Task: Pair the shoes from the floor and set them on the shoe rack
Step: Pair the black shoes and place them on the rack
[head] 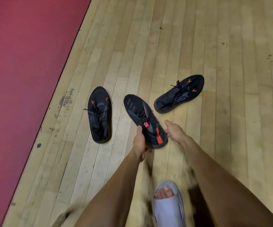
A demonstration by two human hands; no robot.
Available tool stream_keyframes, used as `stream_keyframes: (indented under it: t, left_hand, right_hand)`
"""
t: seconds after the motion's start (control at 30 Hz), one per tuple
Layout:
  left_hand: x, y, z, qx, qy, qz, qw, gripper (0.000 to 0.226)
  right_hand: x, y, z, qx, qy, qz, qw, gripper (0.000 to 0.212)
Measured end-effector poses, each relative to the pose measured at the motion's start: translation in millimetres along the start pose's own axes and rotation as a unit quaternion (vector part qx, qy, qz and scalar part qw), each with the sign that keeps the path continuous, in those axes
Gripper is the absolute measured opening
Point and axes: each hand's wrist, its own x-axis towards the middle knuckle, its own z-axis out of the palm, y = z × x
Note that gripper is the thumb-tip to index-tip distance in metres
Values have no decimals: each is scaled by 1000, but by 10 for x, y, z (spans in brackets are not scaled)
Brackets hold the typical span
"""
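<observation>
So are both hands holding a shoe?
No, only the left hand grips the middle shoe; the right hand is open beside its heel, holding nothing.

We count three black knit sneakers with orange marks: one, another, a third. We see one grey slide sandal and two bare hands.

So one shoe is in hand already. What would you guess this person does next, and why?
Probably lift the held shoe and look for its mate. The left hand grips its heel and the right hand is open beside it. The left floor shoe and right floor shoe look alike, so its partner seems out of view.
</observation>
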Motion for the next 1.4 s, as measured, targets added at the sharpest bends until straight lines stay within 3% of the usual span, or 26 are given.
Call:
stream_keyframes:
  t: [0.13,0.37,0.57,0.7,0.97,1.3,1.4]
  left_hand:
    - [-164,36,-81,61,25,37,997,45]
    - [-680,63,-59,121,23,56,991,39]
    - [-1396,289,36,151,-19,123,981,29]
    - [-2024,652,106,202,-74,189,958,30]
    - [-3391,1039,341,187,-177,319,912,27]
    - [-4568,794,625,224,-268,422,836,29]
    - [-4835,636,766,247,-299,435,813,30]
  right_hand:
    - [-207,78,111,73,-39,19,996,46]
    - [-849,49,68,51,17,-46,998,44]
    - [-1652,-53,-177,116,60,-111,985,36]
    - [-2332,-293,-384,149,114,-171,967,31]
    - [-3707,-619,-868,190,191,-280,921,33]
    - [-5089,-326,-1242,214,283,-350,867,26]
    - [-5484,-108,-1357,231,288,-358,858,34]
